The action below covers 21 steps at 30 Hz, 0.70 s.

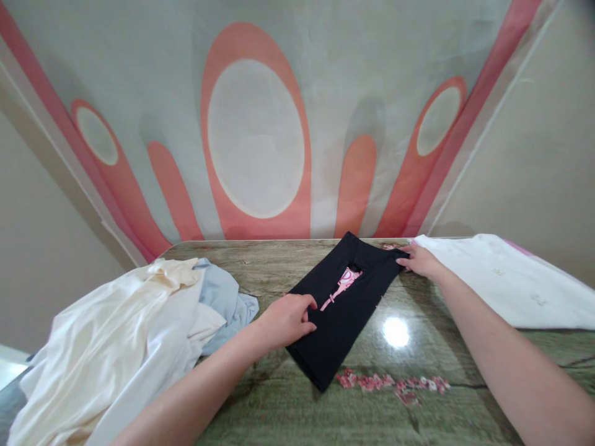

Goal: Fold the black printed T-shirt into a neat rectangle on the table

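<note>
A black T-shirt (346,316), folded into a narrow slanted rectangle with a pink print on its front, lies on the table. My left hand (289,319) is at its left edge, fingers curled and closed on the cloth; the fingertips are partly hidden. At the far right corner, my right hand (417,260) pinches the shirt between thumb and fingers. The shirt's lower end lies flat, pointing toward me.
A loose heap of cream and white clothes (125,334) lies on the left, with a light blue garment (227,303) beside it. To the right is a flat white garment (515,279). The wood-patterned table (372,415) ends against a patterned wall covering (325,111).
</note>
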### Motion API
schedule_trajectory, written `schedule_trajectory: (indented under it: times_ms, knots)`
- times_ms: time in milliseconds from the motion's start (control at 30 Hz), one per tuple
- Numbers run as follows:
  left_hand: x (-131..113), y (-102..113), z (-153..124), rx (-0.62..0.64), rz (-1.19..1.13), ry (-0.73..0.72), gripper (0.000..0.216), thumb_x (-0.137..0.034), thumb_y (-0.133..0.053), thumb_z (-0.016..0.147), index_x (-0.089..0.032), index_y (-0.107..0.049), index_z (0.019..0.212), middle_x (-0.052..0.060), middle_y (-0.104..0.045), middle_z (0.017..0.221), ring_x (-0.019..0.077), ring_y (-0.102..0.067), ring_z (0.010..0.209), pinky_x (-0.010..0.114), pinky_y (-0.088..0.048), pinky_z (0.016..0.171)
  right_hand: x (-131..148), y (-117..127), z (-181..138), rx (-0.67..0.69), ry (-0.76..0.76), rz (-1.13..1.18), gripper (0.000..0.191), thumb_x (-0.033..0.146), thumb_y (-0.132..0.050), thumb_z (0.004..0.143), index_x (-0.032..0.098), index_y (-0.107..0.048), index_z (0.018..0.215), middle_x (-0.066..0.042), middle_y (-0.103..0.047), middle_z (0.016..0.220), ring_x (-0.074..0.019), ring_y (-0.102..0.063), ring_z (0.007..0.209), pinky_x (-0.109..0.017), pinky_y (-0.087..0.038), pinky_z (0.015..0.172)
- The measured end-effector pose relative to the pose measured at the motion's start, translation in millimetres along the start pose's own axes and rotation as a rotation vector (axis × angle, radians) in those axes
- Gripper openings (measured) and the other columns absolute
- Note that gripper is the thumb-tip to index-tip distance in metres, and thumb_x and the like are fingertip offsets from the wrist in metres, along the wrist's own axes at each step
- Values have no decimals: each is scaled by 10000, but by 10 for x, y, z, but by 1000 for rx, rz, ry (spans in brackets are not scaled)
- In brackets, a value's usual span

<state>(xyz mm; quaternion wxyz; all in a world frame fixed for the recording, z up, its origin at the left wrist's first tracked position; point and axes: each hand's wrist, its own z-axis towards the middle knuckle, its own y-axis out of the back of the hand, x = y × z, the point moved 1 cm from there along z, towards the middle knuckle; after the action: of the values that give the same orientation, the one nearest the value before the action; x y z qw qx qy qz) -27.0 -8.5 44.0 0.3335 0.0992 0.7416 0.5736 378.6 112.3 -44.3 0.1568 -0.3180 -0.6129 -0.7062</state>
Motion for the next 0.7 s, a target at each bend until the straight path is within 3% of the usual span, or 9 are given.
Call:
schedule_trajectory:
  times_ms: [133,267,433,700]
  knots:
    - [91,44,57,-131,97,-73,329,-342,-521,809,-205,-543,1107,63,-585,1072,205,-529,1016,299,-383,877,-1,-11,28,-68,-8,-194,451,377,-631,693,129,-579,1067,-77,-675,720,-233,-631,684,-313,-469,632]
    - [194,-56,117,-119,173,-205,396,-356,-355,907,-240,-420,1280,61,-350,1386,220,-270,1289,385,-223,1038,49,-59,39,-88,2,-385,485,468,-583,708,123,-570,1049,-139,-662,918,-284,-618,853,-353,-461,702]
    - [249,-148,114,-38,200,-245,440,-353,-284,931,-247,-297,1358,59,-233,1444,207,-185,1328,405,-180,1055,158,-131,-4,-92,8,-419,506,423,-568,737,123,-495,1138,-158,-635,1012,-280,-609,911,-348,-449,753]
    - [262,-140,61,-13,276,-197,480,-398,-334,907,-228,-307,1356,87,-234,1441,247,-227,1310,390,-210,1038,437,-313,18,-102,65,-293,557,336,-578,753,92,-395,1219,-204,-592,1086,-292,-576,983,-368,-430,823]
